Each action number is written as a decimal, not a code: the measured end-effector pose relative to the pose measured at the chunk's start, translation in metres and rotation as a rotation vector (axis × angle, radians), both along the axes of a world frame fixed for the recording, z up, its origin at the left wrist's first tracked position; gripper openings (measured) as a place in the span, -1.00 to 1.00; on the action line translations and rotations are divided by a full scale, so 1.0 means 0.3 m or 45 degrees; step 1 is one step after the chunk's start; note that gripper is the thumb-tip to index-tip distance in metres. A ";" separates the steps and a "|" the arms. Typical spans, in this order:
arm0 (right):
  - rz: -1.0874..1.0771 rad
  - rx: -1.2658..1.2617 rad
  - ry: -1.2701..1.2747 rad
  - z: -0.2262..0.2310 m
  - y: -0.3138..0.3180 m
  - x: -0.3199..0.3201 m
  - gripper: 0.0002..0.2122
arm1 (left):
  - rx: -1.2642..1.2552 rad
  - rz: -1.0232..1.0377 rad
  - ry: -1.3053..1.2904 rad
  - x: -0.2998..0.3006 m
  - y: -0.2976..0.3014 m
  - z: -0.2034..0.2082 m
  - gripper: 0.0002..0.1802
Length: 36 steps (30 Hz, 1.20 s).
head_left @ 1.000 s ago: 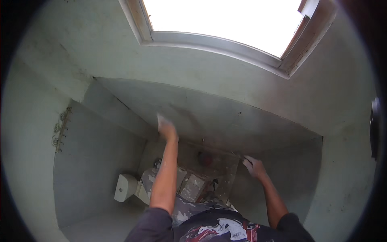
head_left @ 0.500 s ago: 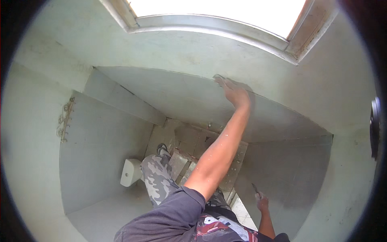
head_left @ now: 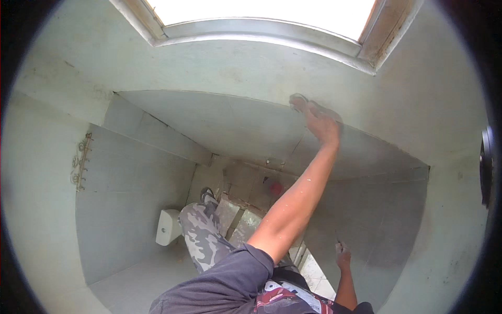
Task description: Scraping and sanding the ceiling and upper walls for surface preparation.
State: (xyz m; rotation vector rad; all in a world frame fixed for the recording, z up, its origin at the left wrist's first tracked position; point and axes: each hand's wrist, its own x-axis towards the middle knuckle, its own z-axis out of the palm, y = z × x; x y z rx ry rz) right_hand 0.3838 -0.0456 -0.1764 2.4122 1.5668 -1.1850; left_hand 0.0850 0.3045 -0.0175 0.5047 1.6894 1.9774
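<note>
My left arm reaches up across the middle to the wall below the window. My left hand (head_left: 321,123) is closed on a small grey pad-like piece (head_left: 298,99), pressed to the top edge of the grey wall tiles (head_left: 219,115), where they meet the pale green painted wall (head_left: 235,70); whether it is cloth, sponge or sandpaper I cannot tell. Lower right, my right hand (head_left: 343,255) hangs in front of the darker tiled wall, fingers closed round a slim, thin-bladed tool (head_left: 338,238), pointing upward. Its exact kind is too small to make out.
A bright window frame (head_left: 261,42) spans the top. A hook rack (head_left: 82,162) hangs on the left wall above a white cistern (head_left: 167,227). Below are a sandalled foot (head_left: 208,195), pale slabs (head_left: 246,225) and a red round thing (head_left: 276,188). Something dark (head_left: 486,167) stands at the right edge.
My left hand has slid right along the tile edge with the grey piece. My right hand has shifted slightly; its tool shows less. The red thing has come into sight beside my arm.
</note>
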 end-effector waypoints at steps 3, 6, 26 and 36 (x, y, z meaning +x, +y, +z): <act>0.056 0.074 0.064 0.018 -0.010 -0.054 -0.56 | -0.040 0.224 0.217 -0.221 0.032 0.037 -0.39; 0.011 0.291 -0.001 -0.047 -0.059 -0.018 -0.59 | 0.145 0.424 0.310 -0.573 0.037 0.086 -0.39; -0.090 0.200 0.141 -0.086 -0.002 -0.112 -0.56 | 0.030 0.358 0.069 -0.092 0.069 -0.016 -0.37; 0.245 0.742 0.244 0.132 0.275 -0.252 -0.60 | 0.240 0.501 -0.182 -0.698 0.048 0.259 -0.46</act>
